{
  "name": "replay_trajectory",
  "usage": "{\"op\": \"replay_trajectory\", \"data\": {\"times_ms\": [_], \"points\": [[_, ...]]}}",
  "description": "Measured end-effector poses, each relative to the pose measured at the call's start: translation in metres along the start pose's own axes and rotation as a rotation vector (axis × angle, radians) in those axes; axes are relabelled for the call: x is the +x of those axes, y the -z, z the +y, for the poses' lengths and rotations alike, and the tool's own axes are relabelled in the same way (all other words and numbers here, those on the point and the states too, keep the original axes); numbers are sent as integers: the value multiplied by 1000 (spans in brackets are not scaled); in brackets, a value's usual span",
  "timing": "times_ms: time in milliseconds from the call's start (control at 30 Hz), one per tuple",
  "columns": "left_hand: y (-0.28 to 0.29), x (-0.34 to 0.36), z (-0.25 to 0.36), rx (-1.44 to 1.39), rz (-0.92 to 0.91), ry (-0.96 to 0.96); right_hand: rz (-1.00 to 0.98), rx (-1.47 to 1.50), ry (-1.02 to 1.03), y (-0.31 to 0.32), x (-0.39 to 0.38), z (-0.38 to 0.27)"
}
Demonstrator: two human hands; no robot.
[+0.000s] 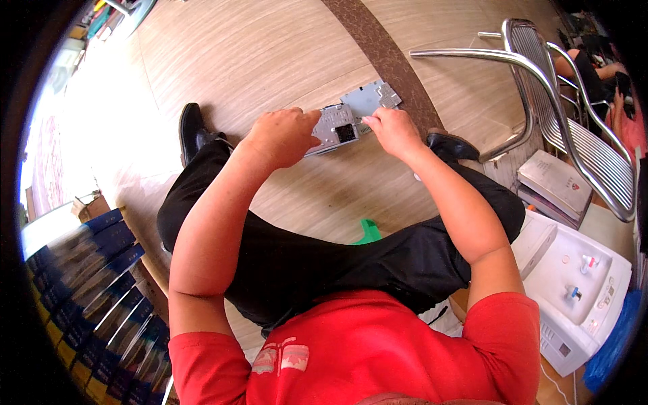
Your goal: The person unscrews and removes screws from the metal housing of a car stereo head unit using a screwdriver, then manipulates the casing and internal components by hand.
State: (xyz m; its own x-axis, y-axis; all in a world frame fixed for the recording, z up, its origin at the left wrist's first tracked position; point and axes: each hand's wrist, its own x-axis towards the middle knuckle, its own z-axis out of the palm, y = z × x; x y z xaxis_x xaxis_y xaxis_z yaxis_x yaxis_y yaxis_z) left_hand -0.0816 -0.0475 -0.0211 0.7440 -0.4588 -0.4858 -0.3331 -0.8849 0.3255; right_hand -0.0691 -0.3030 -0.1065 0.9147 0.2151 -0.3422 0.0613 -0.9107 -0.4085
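A flat grey metal chassis [358,108] with punched holes and a dark square opening is held out in front of me, above the wooden floor. My left hand [283,135] grips its left end with the fingers curled over it. My right hand [395,129] pinches its lower right edge with the fingertips. My knees in black trousers [324,256] sit below the hands, and a black shoe [192,131] shows at the left.
A metal slatted chair [567,128] stands at the right with books [557,179] beneath it. A white water dispenser [574,283] is at the lower right. Stacked blue boxes [94,290] line the left. Another person's limbs [594,67] show at the far right.
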Motion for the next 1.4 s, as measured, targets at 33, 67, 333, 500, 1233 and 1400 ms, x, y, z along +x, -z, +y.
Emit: {"op": "replay_trajectory", "data": {"times_ms": [33,67,333,500,1233,1400], "points": [[0,0,0,1,-7,2,21,4,34,-2,-1,2],[1,1,1,1,-13,3,43,8,68,-4,-1,5],[0,1,1,-6,-9,1,116,127,267,-6,-5,4],[-1,0,-1,-22,8,-18,59,184,206,-3,-4,4],[-8,4,-5,-14,45,-45,84,140,262,-3,-3,-1],[-7,4,-4,-8,47,-49,117,175,244,-1,-4,0]]}}
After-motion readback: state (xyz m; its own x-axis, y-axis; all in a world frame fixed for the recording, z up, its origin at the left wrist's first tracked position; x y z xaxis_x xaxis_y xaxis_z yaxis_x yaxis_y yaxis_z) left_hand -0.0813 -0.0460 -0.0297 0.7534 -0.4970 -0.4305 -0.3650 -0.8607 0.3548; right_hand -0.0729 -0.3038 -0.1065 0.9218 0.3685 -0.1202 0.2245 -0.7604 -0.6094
